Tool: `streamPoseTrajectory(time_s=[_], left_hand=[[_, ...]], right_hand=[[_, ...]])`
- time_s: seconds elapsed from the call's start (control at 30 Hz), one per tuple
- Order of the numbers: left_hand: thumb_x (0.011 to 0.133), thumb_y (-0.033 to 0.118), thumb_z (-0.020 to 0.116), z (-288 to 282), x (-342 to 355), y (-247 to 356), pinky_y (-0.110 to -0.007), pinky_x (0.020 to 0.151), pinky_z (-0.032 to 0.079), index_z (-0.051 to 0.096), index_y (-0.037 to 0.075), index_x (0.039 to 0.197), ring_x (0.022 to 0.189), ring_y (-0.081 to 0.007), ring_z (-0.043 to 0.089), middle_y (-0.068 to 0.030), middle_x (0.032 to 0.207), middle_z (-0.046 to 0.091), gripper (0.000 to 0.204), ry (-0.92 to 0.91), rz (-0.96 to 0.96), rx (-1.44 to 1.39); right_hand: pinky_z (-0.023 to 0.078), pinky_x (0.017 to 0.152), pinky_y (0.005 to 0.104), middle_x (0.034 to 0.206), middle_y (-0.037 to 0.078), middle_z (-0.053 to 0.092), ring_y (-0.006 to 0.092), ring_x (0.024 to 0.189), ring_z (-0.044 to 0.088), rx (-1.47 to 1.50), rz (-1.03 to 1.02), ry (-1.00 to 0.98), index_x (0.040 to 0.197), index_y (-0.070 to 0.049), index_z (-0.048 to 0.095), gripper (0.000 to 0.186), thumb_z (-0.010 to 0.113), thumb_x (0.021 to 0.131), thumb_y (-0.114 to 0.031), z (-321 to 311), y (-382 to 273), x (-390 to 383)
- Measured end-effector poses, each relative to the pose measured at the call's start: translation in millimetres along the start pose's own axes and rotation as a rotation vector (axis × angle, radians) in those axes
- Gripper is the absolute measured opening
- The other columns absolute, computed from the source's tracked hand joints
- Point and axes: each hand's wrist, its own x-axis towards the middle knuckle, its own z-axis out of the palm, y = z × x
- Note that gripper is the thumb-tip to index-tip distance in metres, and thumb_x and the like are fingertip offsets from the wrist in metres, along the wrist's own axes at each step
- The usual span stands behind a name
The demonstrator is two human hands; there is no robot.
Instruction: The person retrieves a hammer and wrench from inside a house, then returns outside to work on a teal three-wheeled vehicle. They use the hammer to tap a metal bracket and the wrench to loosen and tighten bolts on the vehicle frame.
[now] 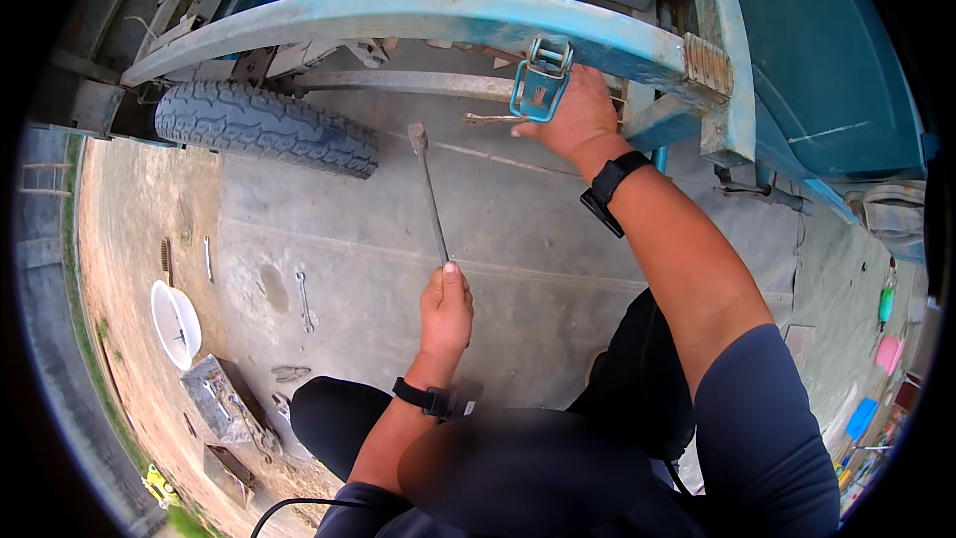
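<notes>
The long, thin dark metal tool (432, 199) looks dull along its shaft and rough and crusted at its head. The pale blue curved metal rail (418, 10) has worn, chipped paint with rusty patches; the blue metal bracket (541, 92) is scuffed. The black rubber tyre (264, 128) is matt and deeply ridged, the teal flat panel (836, 60) smooth, the white oval plastic-looking basin (163, 305) smooth, and the dark cloth sleeve (762, 418) matt.
</notes>
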Motion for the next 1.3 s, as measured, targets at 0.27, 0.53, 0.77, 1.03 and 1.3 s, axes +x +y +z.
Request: streamPoseTrajectory(time_s=[0.27,0.53,0.77,1.03,1.3], left_hand=[[0.103,0.031,0.048,-21.6,-23.4,-61.4,-0.051,0.069,0.049,0.06,0.001,0.095,0.072,-0.0413,0.064,-0.0217,0.075,0.066,0.034,0.223,-0.037,0.727],[0.098,0.029,0.053,-2.6,-45.3,-77.4,-0.053,0.086,0.052,0.06,0.002,0.115,0.096,-0.0451,0.067,-0.0261,0.097,0.071,0.033,0.19,-0.165,1.129],[0.094,0.029,0.06,9.5,-66.0,-66.9,-0.046,0.098,0.05,0.059,0.001,0.127,0.109,-0.0402,0.065,-0.0256,0.116,0.067,0.044,0.144,-0.115,1.199],[0.094,0.021,0.063,28.9,0.2,103.7,-0.039,0.095,0.053,0.062,-0.003,0.123,0.109,-0.0357,0.068,-0.0238,0.114,0.07,0.037,0.2,0.241,1.001],[0.091,0.02,0.066,24.3,66.0,146.0,-0.044,0.098,0.05,0.062,-0.002,0.123,0.113,-0.039,0.063,-0.0241,0.121,0.065,0.039,0.071,0.568,1.22]], right_hand=[[0.04,0.105,0.0424,0.121,0.013,0.064,0.0302,0.123,0.054,0.062,-0.021,0.095,0.125,-0.005,0.063,0.076,0.083,0.071,-0.054,8.9,4.6,0.7],[0.051,0.092,0.0441,0.129,0.013,0.063,0.0284,0.12,0.061,0.183,-0.065,-0.005,0.126,-0.003,0.058,0.07,0.08,0.077,-0.048,11.8,13.8,4.2],[0.052,0.093,0.045,0.123,0.015,0.067,0.0337,0.116,0.064,0.29,-0.067,0.152,0.124,-0.011,0.057,0.053,0.08,0.08,-0.031,29.1,13.0,6.8],[0.053,0.092,0.0457,0.12,0.015,0.068,0.0355,0.113,0.065,0.263,-0.058,0.168,0.124,-0.011,0.057,0.052,0.079,0.081,-0.029,29.3,11.3,6.9],[0.038,0.111,0.0499,0.138,0.016,0.058,0.0387,0.135,0.047,0.486,-0.043,-0.141,0.136,-0.012,0.053,0.065,0.078,0.08,-0.032,-11.6,12.6,-7.6]])
